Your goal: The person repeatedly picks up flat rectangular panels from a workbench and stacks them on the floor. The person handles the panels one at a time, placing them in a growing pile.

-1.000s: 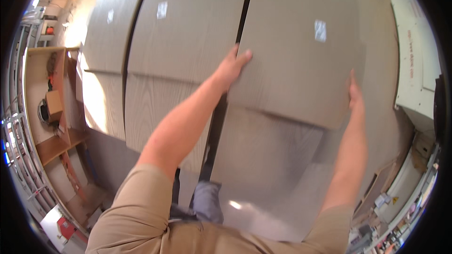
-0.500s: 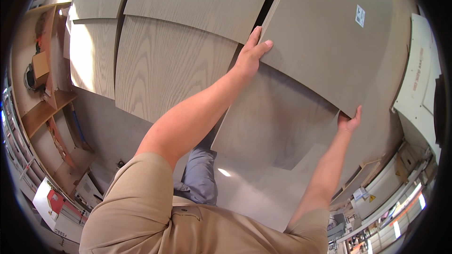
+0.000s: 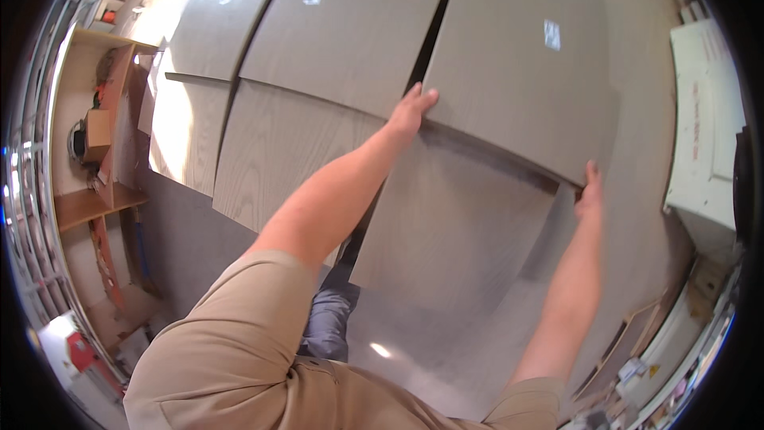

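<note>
I hold a large grey-brown wood-grain panel (image 3: 509, 64) with a small white label on top. My left hand (image 3: 408, 111) grips its near left corner, with fingertips along the left side and thumb on top. At the near right corner, my right hand (image 3: 589, 195) is closed round the edge, thumb on top and the other fingers hidden beneath. Below and nearer me lies another wood-grain panel (image 3: 454, 215), partly covered by the held one. Left of a dark gap stands a neighbouring panel (image 3: 342, 40), also labelled, overlapping a lower grained panel (image 3: 294, 143).
Farther left, more panels (image 3: 203, 115) lie in bright sunlight. A wooden shelf unit (image 3: 95, 203) with a cardboard box (image 3: 98, 127) stands at the left edge. At the right is a pale machine housing (image 3: 700, 119). Grey floor (image 3: 191, 215) shows around the stacks.
The held panel has moved away from me over the lower panel and looks lower, with both hands still on it. My view has shifted, bringing labels on the left panels into sight.
</note>
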Demonstrator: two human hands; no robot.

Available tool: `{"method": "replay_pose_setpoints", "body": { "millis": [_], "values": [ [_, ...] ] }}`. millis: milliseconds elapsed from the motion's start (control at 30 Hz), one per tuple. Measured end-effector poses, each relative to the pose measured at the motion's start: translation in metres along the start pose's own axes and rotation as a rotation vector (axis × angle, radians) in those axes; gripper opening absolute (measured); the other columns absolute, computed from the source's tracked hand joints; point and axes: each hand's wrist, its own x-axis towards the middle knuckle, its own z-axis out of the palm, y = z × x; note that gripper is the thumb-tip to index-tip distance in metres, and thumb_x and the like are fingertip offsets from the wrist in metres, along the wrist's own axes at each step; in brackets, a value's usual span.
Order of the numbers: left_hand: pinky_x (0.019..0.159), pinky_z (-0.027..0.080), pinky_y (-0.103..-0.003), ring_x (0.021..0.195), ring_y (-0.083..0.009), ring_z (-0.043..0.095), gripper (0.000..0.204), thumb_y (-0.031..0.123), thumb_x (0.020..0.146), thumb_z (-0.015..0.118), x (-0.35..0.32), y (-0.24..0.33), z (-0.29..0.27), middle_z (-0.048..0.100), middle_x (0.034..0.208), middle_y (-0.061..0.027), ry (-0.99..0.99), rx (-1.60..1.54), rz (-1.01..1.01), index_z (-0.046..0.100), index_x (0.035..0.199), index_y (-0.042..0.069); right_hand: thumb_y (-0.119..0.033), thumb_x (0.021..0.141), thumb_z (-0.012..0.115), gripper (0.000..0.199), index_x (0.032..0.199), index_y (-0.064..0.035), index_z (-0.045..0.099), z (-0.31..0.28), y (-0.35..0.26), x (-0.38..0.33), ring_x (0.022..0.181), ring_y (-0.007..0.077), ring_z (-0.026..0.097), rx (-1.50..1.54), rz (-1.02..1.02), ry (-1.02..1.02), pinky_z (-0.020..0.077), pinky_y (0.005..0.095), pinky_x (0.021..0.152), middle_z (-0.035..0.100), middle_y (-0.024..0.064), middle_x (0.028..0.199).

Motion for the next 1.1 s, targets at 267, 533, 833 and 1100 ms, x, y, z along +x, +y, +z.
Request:
{"method": "replay_pose_setpoints", "body": {
  "millis": [267,533,833,1100],
  "values": [
    [0.107,0.039,-0.044,0.129,-0.0397,0.048,0.075,0.045,0.093,0.058,-0.107,-0.020,-0.049,0.048,0.141,-0.0261,-0.025,0.740,0.184,0.033,0.145,-0.003,-0.040,0.098,0.053,0.076,0.155,-0.0052,0.016,-0.065,0.208,-0.283,0.140,0.0331,0.037,-0.605,-0.002,0.074,0.0290,0.0422,0.115,0.034,0.0220,0.153],
    [0.095,0.049,-0.044,0.109,-0.0346,0.063,0.043,0.039,0.091,0.060,-0.353,-0.160,-0.345,0.068,0.113,-0.0197,-0.079,1.029,-0.282,0.068,0.114,0.004,-0.019,0.087,0.059,0.044,0.126,-0.0013,0.047,-0.083,0.421,-0.552,0.117,0.0338,0.054,-0.761,0.577,-0.411,0.0434,0.0417,0.098,0.055,0.0199,0.125],
    [0.055,0.052,-0.040,0.056,-0.0247,0.064,0.034,0.028,0.088,0.060,-0.732,-0.258,-0.560,0.063,0.061,-0.0142,0.695,0.422,-0.471,0.068,0.073,-0.001,-0.028,0.094,0.057,0.019,0.096,-0.0104,0.064,0.122,0.189,-0.474,0.083,0.0204,0.063,-0.931,-0.087,-0.445,0.0514,0.0359,0.072,0.064,0.0093,0.099],
    [0.069,0.049,-0.044,0.070,-0.0222,0.061,0.039,0.038,0.081,0.068,-0.799,-0.376,-0.504,0.067,0.074,-0.0143,1.188,-0.170,-0.605,0.069,0.079,-0.001,-0.019,0.097,0.051,0.033,0.127,-0.0087,0.054,0.348,0.090,-0.534,0.084,0.0180,0.066,-0.443,-0.235,-0.874,0.0516,0.0290,0.067,0.068,0.0085,0.100]
  ]
}}
